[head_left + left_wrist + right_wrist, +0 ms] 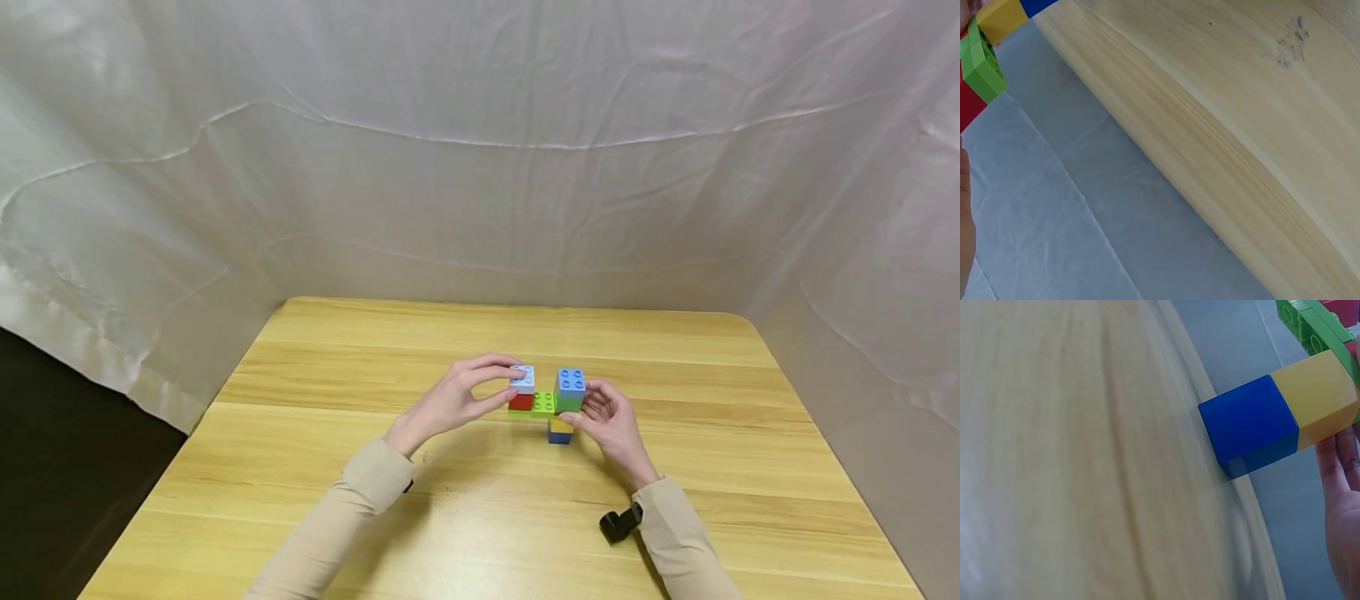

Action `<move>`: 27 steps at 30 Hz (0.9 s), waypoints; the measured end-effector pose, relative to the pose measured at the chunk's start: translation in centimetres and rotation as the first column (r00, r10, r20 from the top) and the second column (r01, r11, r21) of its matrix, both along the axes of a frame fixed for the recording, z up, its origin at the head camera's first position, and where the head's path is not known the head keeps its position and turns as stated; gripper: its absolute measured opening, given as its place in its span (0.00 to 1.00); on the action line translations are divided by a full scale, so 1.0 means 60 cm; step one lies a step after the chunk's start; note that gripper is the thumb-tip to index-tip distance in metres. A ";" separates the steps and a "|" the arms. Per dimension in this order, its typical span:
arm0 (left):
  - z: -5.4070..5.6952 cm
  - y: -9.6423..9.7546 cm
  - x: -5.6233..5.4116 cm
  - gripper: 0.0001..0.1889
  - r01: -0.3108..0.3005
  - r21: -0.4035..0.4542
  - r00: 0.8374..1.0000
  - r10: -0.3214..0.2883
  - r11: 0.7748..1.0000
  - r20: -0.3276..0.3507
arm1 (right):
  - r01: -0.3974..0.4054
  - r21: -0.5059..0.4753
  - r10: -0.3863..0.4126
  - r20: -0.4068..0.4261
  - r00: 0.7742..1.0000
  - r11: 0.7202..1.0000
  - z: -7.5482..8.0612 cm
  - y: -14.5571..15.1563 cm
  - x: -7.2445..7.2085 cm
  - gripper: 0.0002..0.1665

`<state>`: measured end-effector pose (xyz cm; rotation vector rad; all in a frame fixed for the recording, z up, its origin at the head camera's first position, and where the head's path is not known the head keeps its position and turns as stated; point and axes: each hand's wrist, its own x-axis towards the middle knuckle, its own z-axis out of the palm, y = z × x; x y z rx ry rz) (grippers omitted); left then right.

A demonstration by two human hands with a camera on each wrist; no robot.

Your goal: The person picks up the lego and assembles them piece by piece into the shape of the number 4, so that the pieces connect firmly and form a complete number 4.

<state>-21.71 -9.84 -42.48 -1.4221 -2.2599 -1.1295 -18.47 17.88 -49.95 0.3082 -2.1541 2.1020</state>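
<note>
A built block structure stands out near the middle of the head view. My left hand pinches a pale blue brick that sits on a red brick at the left end of a lime green brick. On the right end, my right hand grips around a green brick with a blue brick on top. Below that side are a yellow brick and a dark blue brick. Whether the dark blue brick touches the table is unclear.
The wooden table has pale sheeting behind it and along its sides. A black device is strapped at the right wrist. Small dark marks show on the tabletop. A dark area lies past the left edge.
</note>
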 end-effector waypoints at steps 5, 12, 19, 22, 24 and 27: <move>-0.004 0.002 0.001 0.22 -0.004 -0.060 1.000 0.004 0.998 0.011 | 0.008 0.007 -0.008 0.010 1.000 1.000 0.001 0.001 0.000 0.26; -0.019 0.012 0.002 0.21 -0.010 -0.027 0.997 0.012 1.000 0.079 | 0.008 0.015 -0.008 0.018 1.000 1.000 0.000 0.001 0.000 0.26; -0.024 0.015 0.001 0.16 -0.005 0.064 0.991 -0.004 0.998 0.131 | 0.010 0.022 -0.011 0.019 1.000 1.000 0.000 0.000 0.001 0.26; -0.023 0.015 0.001 0.16 -0.004 0.075 0.991 -0.006 0.997 0.135 | 0.013 0.018 -0.014 0.022 1.000 1.000 0.001 -0.001 0.002 0.26; -0.023 0.014 0.001 0.15 -0.001 0.080 0.989 -0.011 0.997 0.147 | 0.014 0.018 -0.015 0.024 1.000 1.000 0.002 -0.001 0.002 0.26; -0.023 0.014 0.001 0.14 -0.003 0.081 0.986 -0.011 0.997 0.167 | 0.015 0.023 -0.016 0.027 1.000 1.000 0.001 0.000 0.002 0.26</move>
